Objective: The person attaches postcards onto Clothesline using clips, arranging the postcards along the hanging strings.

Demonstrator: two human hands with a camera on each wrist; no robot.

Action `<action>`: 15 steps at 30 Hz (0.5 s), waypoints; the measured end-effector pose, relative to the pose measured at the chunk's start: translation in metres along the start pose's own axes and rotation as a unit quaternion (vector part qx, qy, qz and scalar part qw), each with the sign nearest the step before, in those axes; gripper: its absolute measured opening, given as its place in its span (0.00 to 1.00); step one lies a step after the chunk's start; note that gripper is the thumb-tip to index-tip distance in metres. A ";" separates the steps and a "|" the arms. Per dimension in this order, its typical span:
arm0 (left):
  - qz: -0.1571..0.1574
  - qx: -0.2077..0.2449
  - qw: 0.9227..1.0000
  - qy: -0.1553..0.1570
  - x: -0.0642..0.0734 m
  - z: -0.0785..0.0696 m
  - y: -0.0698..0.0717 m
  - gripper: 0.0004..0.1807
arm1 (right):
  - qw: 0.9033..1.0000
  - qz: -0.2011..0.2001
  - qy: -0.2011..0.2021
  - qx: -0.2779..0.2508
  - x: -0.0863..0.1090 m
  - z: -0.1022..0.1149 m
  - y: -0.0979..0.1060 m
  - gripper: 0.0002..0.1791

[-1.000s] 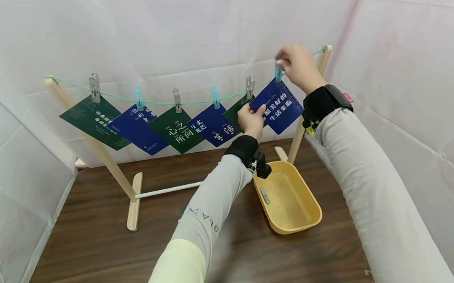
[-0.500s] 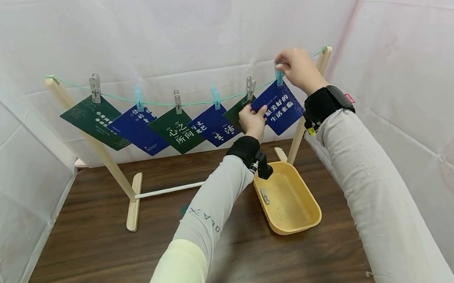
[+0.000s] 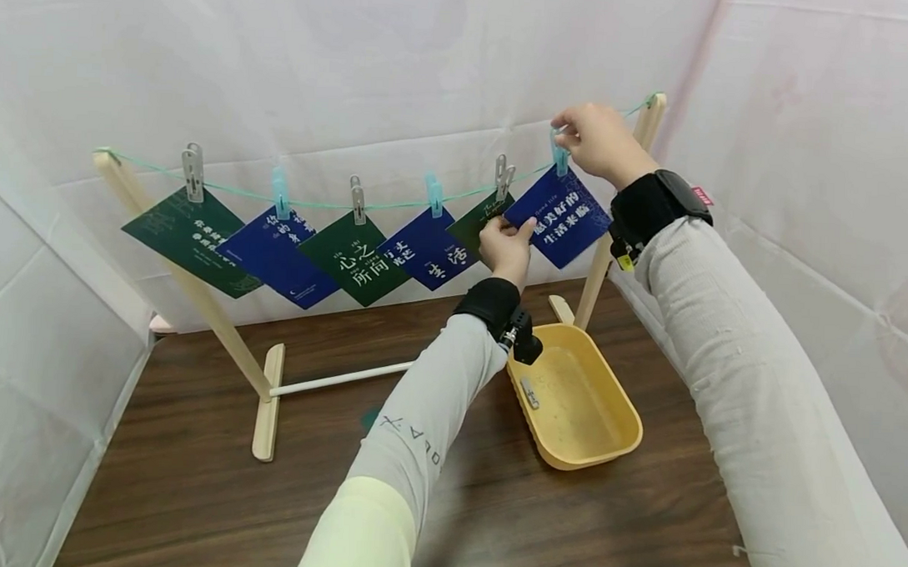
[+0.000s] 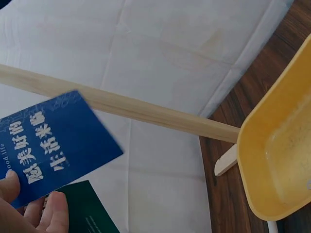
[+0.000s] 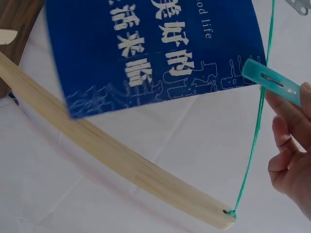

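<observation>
My left hand [image 3: 506, 250] pinches the left corner of a blue card [image 3: 560, 220] with white lettering. At the card's top corner, my right hand [image 3: 600, 145] pinches a light-blue clothespin [image 3: 559, 159] between thumb and fingers. The right wrist view shows the clothespin [image 5: 273, 81] with its tip over the card's edge, at the green string [image 5: 252, 145]. Behind my left fingers, a green card [image 3: 480, 222] hangs from a grey clothespin [image 3: 504, 177], partly hidden. In the left wrist view, my thumb lies on the front of the blue card [image 4: 68, 141].
Several green and blue cards [image 3: 353, 259] hang further left on the string. Wooden posts [image 3: 212, 317] hold the string at both ends. A yellow basin [image 3: 581, 405] with a grey clothespin [image 3: 529, 393] stands below. Something green [image 3: 370, 417] lies on the table, partly behind my left forearm.
My right hand has moved slightly down with the clothespin, and the blue card has shifted slightly right. The left hand keeps its pinch on the card's corner.
</observation>
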State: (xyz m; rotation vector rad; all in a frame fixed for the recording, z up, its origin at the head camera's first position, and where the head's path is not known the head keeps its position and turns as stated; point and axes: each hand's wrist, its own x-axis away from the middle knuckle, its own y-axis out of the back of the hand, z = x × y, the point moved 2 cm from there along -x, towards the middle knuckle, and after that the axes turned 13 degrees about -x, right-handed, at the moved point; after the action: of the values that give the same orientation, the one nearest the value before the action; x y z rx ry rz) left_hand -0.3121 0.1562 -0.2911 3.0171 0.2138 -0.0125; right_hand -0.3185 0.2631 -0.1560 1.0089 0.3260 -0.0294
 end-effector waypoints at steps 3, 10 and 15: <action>0.020 0.013 1.000 0.019 0.000 0.008 0.001 0.14 | 1.000 0.003 -0.001 0.003 -0.001 -0.001 -0.001 0.20; 0.167 0.050 0.983 0.060 0.000 0.038 0.018 0.15 | 1.000 0.004 -0.008 0.001 -0.004 0.000 -0.006 0.22; 0.251 0.008 0.965 0.074 -0.004 0.069 0.055 0.17 | 0.999 0.006 -0.018 -0.032 -0.004 0.001 -0.010 0.25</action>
State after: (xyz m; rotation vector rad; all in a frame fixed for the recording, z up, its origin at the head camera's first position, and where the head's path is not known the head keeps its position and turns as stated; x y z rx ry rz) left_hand -0.3082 0.0938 -0.3534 2.9942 -0.5432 0.2576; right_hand -0.3235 0.2570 -0.1626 0.9454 0.2857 -0.0269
